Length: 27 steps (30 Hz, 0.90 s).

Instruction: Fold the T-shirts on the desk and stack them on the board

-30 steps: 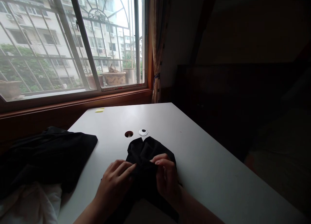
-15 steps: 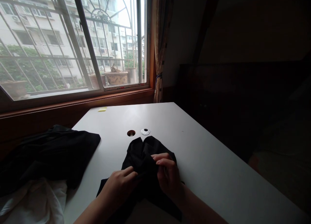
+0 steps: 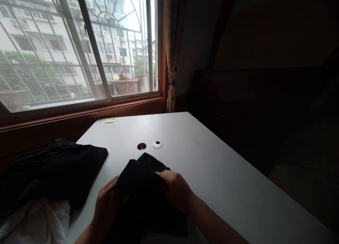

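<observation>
A piece of black cloth (image 3: 143,178), perhaps a garment, is bunched up at the near part of the white table (image 3: 217,173); its exact kind does not show. My left hand (image 3: 107,198) grips its left edge, fingers closed and partly behind the fabric. On the other side my right hand (image 3: 174,189) pinches the cloth, with the fingertips hidden in the folds. The cloth's top edge rises between both hands, and its lower part hangs dark toward me.
A heap of black cloth (image 3: 55,170) lies at the table's left, with white cloth (image 3: 39,219) in front of it. Beyond my hands are a round hole (image 3: 141,146), a white ring cover (image 3: 157,144) and a yellow sticky note (image 3: 109,120). A window (image 3: 127,53) stands behind.
Both hands have shifted left and changed their hold on the black cloth. My left hand moved out to its left edge, and the cloth now looks lifted and turned.
</observation>
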Tool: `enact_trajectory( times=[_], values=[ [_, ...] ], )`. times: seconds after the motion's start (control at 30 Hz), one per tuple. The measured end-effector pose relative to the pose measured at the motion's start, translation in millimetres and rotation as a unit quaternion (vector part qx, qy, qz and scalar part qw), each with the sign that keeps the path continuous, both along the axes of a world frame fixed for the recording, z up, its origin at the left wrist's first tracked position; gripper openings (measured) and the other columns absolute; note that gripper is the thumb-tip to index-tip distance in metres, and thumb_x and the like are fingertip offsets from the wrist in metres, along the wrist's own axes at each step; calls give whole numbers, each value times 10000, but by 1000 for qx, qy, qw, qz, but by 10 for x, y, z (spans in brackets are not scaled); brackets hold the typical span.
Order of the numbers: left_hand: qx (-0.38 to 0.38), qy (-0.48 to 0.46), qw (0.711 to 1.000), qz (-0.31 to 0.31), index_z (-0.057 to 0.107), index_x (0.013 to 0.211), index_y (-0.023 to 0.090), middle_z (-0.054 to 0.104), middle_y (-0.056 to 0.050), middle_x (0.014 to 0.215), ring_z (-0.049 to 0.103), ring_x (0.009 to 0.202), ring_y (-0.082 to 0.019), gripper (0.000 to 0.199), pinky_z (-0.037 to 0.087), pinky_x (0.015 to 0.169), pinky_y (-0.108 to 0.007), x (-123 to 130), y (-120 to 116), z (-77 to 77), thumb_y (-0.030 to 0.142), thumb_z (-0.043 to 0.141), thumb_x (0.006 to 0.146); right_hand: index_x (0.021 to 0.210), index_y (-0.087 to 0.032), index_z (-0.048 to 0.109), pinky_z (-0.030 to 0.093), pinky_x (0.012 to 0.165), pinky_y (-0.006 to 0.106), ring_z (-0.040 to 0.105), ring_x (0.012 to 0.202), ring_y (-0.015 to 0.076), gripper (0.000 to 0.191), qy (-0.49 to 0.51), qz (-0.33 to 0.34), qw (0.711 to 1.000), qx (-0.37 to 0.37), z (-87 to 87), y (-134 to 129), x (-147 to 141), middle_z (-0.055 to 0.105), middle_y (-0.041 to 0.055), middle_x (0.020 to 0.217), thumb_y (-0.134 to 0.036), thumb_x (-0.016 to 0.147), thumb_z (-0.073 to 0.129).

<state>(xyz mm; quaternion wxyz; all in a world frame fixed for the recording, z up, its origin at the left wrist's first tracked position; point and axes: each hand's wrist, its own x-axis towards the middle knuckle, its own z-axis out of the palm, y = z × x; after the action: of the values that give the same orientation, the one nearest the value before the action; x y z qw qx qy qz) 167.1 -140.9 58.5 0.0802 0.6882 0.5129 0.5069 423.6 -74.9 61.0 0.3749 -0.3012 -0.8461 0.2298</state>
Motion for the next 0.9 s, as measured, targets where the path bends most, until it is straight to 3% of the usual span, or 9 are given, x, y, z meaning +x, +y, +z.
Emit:
enact_trajectory(
  times=[0.1,0.2,0.23,0.37,0.5,0.6,0.7,0.8,0.9],
  values=[
    [25,36,997,-58,568,1384,268,661,-104,1324,654,1189,-276,380,566,970,-386,44,47,-17,318,464,1021,859,-205,670,456,598,286,571,621,162,326,146,-51,981,-113,-20,-29,57,662,-2,722,-405,1018,466],
    [10,108,989,-103,288,1576,304,371,-144,1597,471,1395,-332,739,510,1056,-461,151,111,-42,290,637,924,806,-193,679,461,571,296,584,637,189,376,302,-144,923,-190,-43,-64,134,666,3,682,-496,970,529],
    [-2,137,984,-117,272,1582,317,360,-143,1601,489,1379,-331,776,521,1039,-461,180,133,-59,254,647,905,802,-192,689,475,582,307,605,661,205,381,340,-177,901,-201,-43,-72,160,683,14,698,-515,950,551],
    [-56,191,969,-148,515,1443,340,708,-64,1175,714,957,-211,550,595,825,-330,171,200,-120,124,502,937,912,-197,724,536,673,373,685,803,271,382,420,-275,839,-208,36,-51,270,753,69,868,-547,909,572],
    [-71,41,995,-49,663,1197,256,730,-41,1037,710,905,-205,249,585,785,-303,-1,229,-55,249,523,992,1058,-202,715,553,753,421,705,912,298,368,428,-317,825,-186,131,20,349,763,86,986,-501,941,534],
    [-37,-19,999,28,633,1228,249,685,-62,1144,689,1000,-228,255,584,859,-362,-131,243,32,291,528,999,1177,-218,687,559,802,442,701,987,305,381,429,-308,834,-161,113,45,357,755,86,1069,-483,956,528],
    [54,36,996,67,557,1354,297,567,-88,1352,587,1226,-270,351,504,1040,-489,-173,237,80,286,523,1005,1189,-234,687,574,794,453,699,1003,313,394,427,-287,838,-183,36,45,338,751,89,1094,-514,958,534],
    [63,130,989,-38,434,1479,349,464,-106,1500,455,1387,-317,504,421,1124,-556,-66,187,44,401,564,995,1149,-240,705,587,777,460,705,981,318,391,431,-229,840,-237,-33,36,299,753,96,1083,-539,940,566],
    [-15,145,978,-152,191,1601,291,353,-189,1591,488,1368,-370,913,519,1034,-516,163,126,-96,624,646,883,1159,-244,712,584,808,462,711,964,309,426,419,-52,841,-338,-53,0,219,754,91,1079,-567,893,631]
  ],
)
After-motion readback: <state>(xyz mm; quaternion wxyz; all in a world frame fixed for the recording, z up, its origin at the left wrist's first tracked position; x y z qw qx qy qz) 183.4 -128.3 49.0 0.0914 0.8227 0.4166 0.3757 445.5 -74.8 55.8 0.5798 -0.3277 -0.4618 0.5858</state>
